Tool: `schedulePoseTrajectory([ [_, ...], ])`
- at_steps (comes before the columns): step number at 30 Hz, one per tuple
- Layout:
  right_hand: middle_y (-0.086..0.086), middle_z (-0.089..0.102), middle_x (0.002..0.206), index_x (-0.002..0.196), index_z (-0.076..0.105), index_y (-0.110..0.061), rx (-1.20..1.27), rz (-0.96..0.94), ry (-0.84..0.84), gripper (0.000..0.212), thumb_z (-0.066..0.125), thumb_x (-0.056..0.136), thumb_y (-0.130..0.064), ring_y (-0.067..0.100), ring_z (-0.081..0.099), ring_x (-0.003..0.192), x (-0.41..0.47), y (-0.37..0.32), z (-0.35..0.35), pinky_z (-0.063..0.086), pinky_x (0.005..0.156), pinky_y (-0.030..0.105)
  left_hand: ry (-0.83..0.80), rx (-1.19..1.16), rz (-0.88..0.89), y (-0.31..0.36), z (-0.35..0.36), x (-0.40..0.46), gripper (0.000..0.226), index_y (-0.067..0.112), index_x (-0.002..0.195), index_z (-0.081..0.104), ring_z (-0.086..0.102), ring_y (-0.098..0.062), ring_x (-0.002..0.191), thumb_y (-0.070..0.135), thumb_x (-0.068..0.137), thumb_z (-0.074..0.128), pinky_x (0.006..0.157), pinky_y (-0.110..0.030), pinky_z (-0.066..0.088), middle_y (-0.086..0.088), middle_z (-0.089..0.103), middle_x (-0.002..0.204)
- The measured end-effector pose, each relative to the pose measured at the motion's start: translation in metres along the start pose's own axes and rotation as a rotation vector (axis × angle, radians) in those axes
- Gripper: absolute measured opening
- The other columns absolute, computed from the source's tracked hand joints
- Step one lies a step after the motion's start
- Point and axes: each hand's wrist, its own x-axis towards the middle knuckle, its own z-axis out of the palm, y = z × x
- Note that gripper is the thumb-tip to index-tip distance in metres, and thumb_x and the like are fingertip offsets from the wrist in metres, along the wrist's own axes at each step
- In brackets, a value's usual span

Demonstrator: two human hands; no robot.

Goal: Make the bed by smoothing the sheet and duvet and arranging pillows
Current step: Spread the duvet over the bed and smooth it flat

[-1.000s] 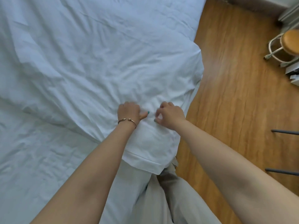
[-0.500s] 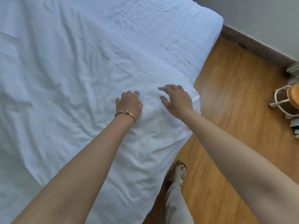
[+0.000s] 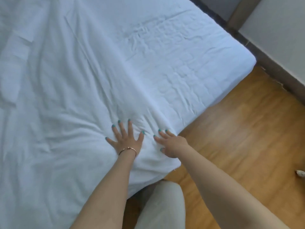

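A white duvet [image 3: 66, 100] covers most of the bed, creased and rumpled, with its near corner hanging over the bed's right side. Beyond its edge lies the wrinkled white fitted sheet [image 3: 189, 63], bare up to the far corner of the mattress. My left hand [image 3: 126, 138], with a thin bracelet at the wrist, lies flat on the duvet with fingers spread. My right hand [image 3: 170, 142] rests palm down beside it at the duvet's right edge, fingers apart. Neither hand holds any cloth. No pillow is in view.
Wooden floor [image 3: 239, 138] runs along the bed's right side. A dark skirting board and grey wall [image 3: 280, 47] stand at the far right. My light trouser leg [image 3: 161, 205] is against the bed's edge. A small pale object [image 3: 300, 173] lies at the right border.
Both hands let go of the pinched duvet and slid forward, opening flat with spread fingers. The view swung up toward the bed's far corner; the stool left the frame.
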Motion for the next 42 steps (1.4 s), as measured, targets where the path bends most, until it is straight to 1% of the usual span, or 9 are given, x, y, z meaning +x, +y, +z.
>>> schedulePoseTrajectory([
  [7,-0.008,0.033,0.154,0.147,0.033,-0.035,0.076,-0.087,-0.093,0.048,0.032,0.1,-0.039,0.023,0.044,0.13,-0.026,0.083,-0.023,0.042,0.097,0.039,-0.06,-0.217,-0.251,0.106,0.028,-0.057,0.068,0.032,0.151,-0.015,-0.021,-0.028,0.146,0.059,0.095,0.01,0.116,-0.053,-0.007,-0.009,-0.024,0.158],
  [11,0.003,0.051,0.141,0.138,0.049,-0.02,0.43,0.154,-0.208,0.042,0.04,0.1,-0.034,0.023,0.049,0.126,-0.063,0.189,-0.02,0.041,0.099,0.034,-0.374,-0.273,-0.401,0.205,0.017,-0.06,0.105,0.011,0.149,-0.022,-0.029,-0.037,0.139,0.063,0.085,0.043,0.116,-0.054,-0.008,-0.016,-0.03,0.154],
  [14,0.006,0.051,0.141,0.136,0.05,-0.014,0.552,0.337,-0.236,0.044,0.042,0.099,-0.037,0.024,0.049,0.125,-0.095,0.273,-0.005,0.04,0.103,0.034,-0.572,-0.373,-0.534,0.277,-0.007,-0.041,0.106,0.005,0.153,0.005,0.01,-0.036,0.146,0.058,0.077,0.057,0.12,-0.045,0.011,-0.016,0.001,0.16],
  [17,0.005,0.045,0.147,0.14,0.047,-0.018,0.676,0.452,-0.226,0.049,0.043,0.097,-0.04,0.023,0.046,0.13,-0.117,0.34,0.011,0.036,0.106,0.032,-0.939,-0.151,0.013,0.356,-0.047,-0.041,0.059,-0.001,0.142,0.038,0.043,-0.033,0.133,0.037,0.097,0.044,0.106,-0.036,0.037,-0.018,0.04,0.147],
  [21,0.001,0.041,0.15,0.142,0.047,-0.019,0.798,0.436,-0.304,0.052,0.041,0.096,-0.044,0.022,0.039,0.136,-0.12,0.402,0.004,0.029,0.112,0.033,-1.151,0.314,0.474,0.448,-0.038,-0.024,0.083,0.015,0.14,0.047,0.053,-0.029,0.113,0.067,0.076,0.033,0.098,-0.04,0.043,-0.012,0.05,0.133],
  [25,-0.006,0.053,0.136,0.117,0.06,-0.034,0.739,0.389,-0.288,0.042,0.038,0.085,-0.051,0.021,0.046,0.123,-0.109,0.49,-0.029,0.037,0.102,0.042,-1.119,0.349,0.418,0.525,-0.023,0.008,0.042,0.018,0.088,0.06,0.042,-0.016,0.07,0.052,0.091,0.035,0.067,-0.032,0.036,-0.004,0.047,0.086],
  [29,-0.007,0.056,0.13,0.114,0.061,-0.037,0.778,0.339,-0.195,0.037,0.043,0.085,-0.05,0.022,0.05,0.121,-0.101,0.612,-0.066,0.039,0.101,0.04,-0.997,0.072,0.233,0.608,-0.017,0.04,0.069,0.019,0.128,0.058,0.055,-0.018,0.101,0.068,0.081,0.043,0.094,-0.031,0.043,-0.001,0.059,0.119],
  [38,-0.002,0.064,0.102,0.127,0.058,-0.012,1.13,0.348,-0.313,0.036,0.059,0.092,-0.014,0.006,0.058,0.083,-0.088,0.783,-0.148,0.042,0.06,0.005,-0.61,-0.532,0.161,0.771,-0.075,0.059,0.027,0.021,0.118,0.065,0.056,-0.01,0.106,0.028,0.092,0.058,0.091,-0.018,0.038,0.006,0.063,0.114],
  [42,0.006,0.065,0.112,0.123,0.061,-0.005,0.963,0.351,-0.29,0.034,0.059,0.092,-0.016,0.018,0.061,0.101,-0.061,0.817,-0.19,0.047,0.093,0.024,-0.653,-0.469,0.091,0.797,-0.081,0.075,0.021,0.028,0.108,0.064,0.056,-0.011,0.102,0.033,0.089,0.057,0.089,-0.022,0.042,0.007,0.063,0.112],
])
